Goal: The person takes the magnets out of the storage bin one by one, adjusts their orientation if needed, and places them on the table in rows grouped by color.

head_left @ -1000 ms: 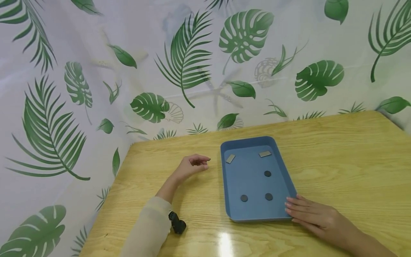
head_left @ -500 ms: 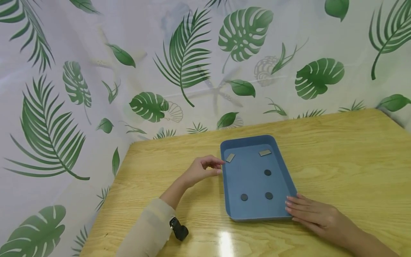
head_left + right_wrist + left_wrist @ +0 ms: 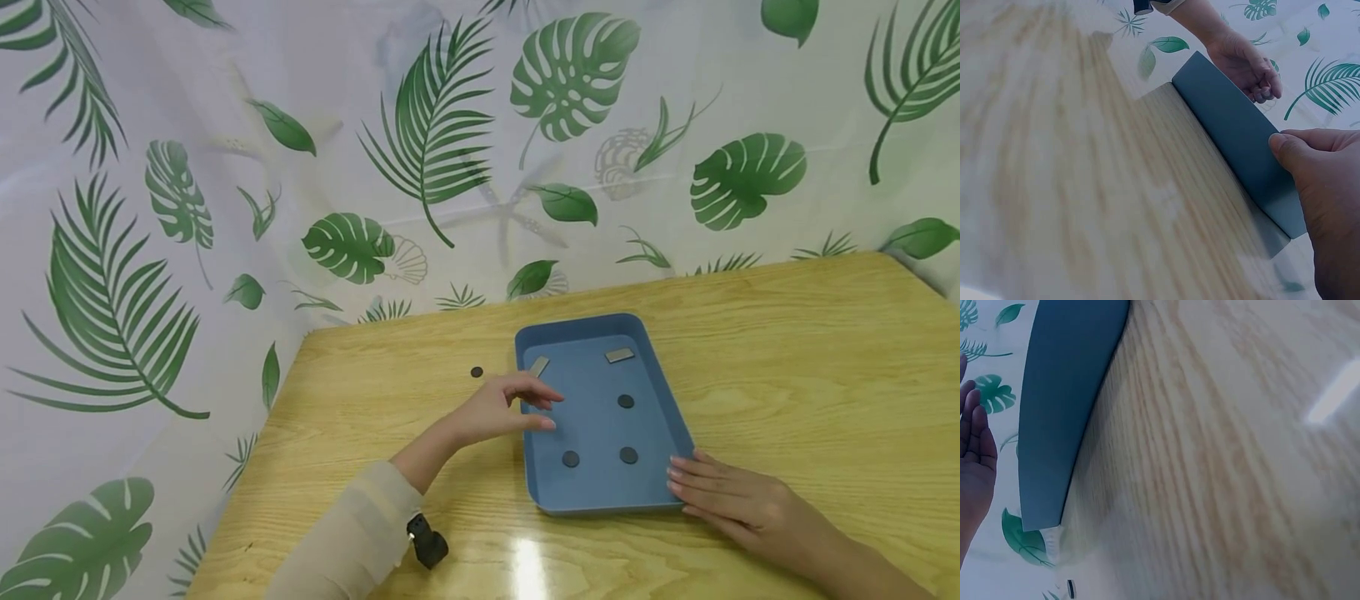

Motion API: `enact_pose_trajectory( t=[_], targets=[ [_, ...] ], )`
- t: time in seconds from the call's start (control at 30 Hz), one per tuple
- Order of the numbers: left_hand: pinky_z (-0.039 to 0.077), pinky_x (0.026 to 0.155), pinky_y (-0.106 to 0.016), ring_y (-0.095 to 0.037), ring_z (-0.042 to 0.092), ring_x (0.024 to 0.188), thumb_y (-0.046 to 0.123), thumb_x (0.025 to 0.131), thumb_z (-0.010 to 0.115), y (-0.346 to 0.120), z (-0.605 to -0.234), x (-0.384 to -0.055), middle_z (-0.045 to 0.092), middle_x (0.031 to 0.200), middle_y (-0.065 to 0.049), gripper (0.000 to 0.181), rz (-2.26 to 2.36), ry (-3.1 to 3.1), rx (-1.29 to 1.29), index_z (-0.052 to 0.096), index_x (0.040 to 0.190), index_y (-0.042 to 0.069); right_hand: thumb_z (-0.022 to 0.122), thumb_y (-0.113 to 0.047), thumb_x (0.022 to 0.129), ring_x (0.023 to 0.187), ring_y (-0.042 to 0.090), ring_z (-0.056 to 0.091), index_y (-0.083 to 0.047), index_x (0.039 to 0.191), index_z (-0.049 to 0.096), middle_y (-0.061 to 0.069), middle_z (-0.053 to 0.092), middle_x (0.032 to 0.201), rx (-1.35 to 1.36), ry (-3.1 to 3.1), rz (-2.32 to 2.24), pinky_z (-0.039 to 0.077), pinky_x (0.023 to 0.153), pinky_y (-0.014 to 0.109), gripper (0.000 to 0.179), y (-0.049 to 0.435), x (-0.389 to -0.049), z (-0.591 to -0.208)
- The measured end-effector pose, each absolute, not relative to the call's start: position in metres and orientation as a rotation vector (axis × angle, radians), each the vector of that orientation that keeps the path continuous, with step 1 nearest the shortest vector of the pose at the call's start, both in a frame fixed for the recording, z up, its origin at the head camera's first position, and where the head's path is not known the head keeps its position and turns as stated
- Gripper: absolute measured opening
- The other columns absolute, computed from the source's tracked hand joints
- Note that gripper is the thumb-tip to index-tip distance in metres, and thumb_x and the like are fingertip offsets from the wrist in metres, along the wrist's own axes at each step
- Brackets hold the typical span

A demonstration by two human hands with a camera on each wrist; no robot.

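Note:
The blue tray (image 3: 600,500) lies on the wooden table. In it are several dark round discs (image 3: 626,402) and two grey rectangular plates (image 3: 619,356), one partly behind my left hand. Over the tray's left side hovers my left hand (image 3: 498,408), fingers loosely bent, thumb apart, nothing between them. My right hand (image 3: 738,508) holds the tray's near right corner. The right wrist view shows its thumb (image 3: 1288,150) against the wall's upper edge, with a finger beyond it. One more dark disc (image 3: 477,372) lies on the table left of the tray.
The wooden table (image 3: 810,350) meets a white leaf-patterned cloth (image 3: 465,150) at the back and left. A black wrist-worn device (image 3: 428,542) hangs from the left sleeve (image 3: 352,533).
My left hand has moved right from beside the tray to above its left side. A dark disc now shows on the table where that hand was. My right hand stays in place.

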State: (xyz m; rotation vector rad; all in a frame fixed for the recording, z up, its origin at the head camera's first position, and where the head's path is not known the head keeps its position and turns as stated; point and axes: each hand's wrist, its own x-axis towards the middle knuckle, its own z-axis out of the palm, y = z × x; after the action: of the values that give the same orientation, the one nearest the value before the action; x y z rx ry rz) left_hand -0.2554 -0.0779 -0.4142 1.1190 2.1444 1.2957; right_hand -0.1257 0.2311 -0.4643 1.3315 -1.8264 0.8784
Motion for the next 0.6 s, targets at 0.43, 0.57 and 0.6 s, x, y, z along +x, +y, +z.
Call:
enact_pose_trajectory(
  t=[0.43, 0.57, 0.6],
  targets=[
    [0.048, 0.086, -0.025, -0.02, 0.058, 0.095, 0.018, 0.081, 0.076, -0.057, -0.418, -0.259, 0.062, 0.104, -0.004, 0.034, 0.863, 2.195, 1.494, 0.069, 0.111, 0.005, 0.055, -0.016, 0.096, 0.126, 0.015, 0.05, 0.008, 0.104, 0.07, 0.012, 0.064, 0.121, 1.353, -1.801, 0.883, 0.035, 0.105, 0.023, 0.029, 0.231, -0.127, -0.464],
    [0.046, 0.081, -0.018, -0.014, 0.056, 0.09, 0.021, 0.08, 0.077, -0.051, -0.42, -0.259, 0.062, 0.101, -0.002, 0.034, 0.706, 2.223, 1.563, 0.07, 0.111, 0.008, 0.054, -0.015, 0.097, 0.125, 0.015, 0.051, 0.008, 0.103, 0.07, 0.011, 0.064, 0.12, 1.356, -1.787, 0.853, 0.036, 0.104, 0.023, 0.029, 0.231, -0.127, -0.462],
    [0.045, 0.081, -0.018, -0.014, 0.056, 0.09, 0.021, 0.081, 0.077, -0.05, -0.421, -0.258, 0.063, 0.101, -0.002, 0.034, 0.675, 2.223, 1.575, 0.069, 0.111, 0.008, 0.054, -0.015, 0.097, 0.125, 0.015, 0.051, 0.008, 0.103, 0.07, 0.011, 0.065, 0.119, 1.36, -1.778, 0.841, 0.036, 0.104, 0.023, 0.029, 0.23, -0.127, -0.462]
  ],
)
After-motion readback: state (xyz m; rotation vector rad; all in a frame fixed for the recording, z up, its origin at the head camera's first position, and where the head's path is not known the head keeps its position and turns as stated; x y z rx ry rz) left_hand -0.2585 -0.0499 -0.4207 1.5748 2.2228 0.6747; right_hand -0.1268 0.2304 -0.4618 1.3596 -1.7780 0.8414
